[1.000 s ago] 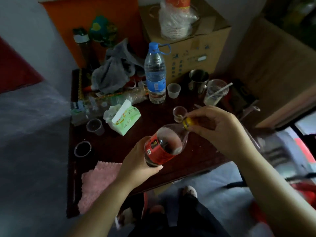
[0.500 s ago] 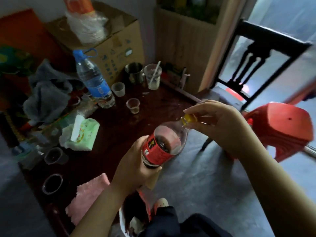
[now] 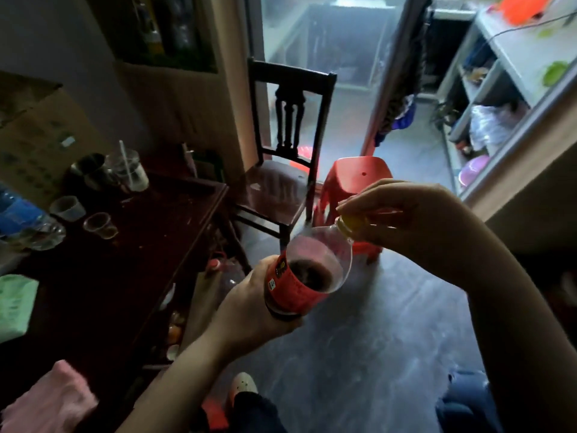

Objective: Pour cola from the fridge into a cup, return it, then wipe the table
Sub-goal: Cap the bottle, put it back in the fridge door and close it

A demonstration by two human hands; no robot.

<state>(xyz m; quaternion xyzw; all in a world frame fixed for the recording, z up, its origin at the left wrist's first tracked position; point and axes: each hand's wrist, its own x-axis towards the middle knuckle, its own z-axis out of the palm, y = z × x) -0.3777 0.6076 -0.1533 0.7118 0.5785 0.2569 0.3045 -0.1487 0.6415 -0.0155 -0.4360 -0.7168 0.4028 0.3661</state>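
Left hand (image 3: 249, 310) grips the cola bottle (image 3: 304, 273) — right hand (image 3: 406, 220) fingers pinch its yellow cap (image 3: 349, 225).

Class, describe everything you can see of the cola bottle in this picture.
The cola bottle is clear plastic with a red label and a yellow cap. Dark cola fills its lower part. It tilts, neck up to the right, over the floor beside the table. The left hand grips its base; the right hand pinches the cap.

Red-labelled cola bottle (image 3: 307, 271), partly full, tilted, yellow cap (image 3: 351, 225) on; clear cup (image 3: 101, 225) stands on table.
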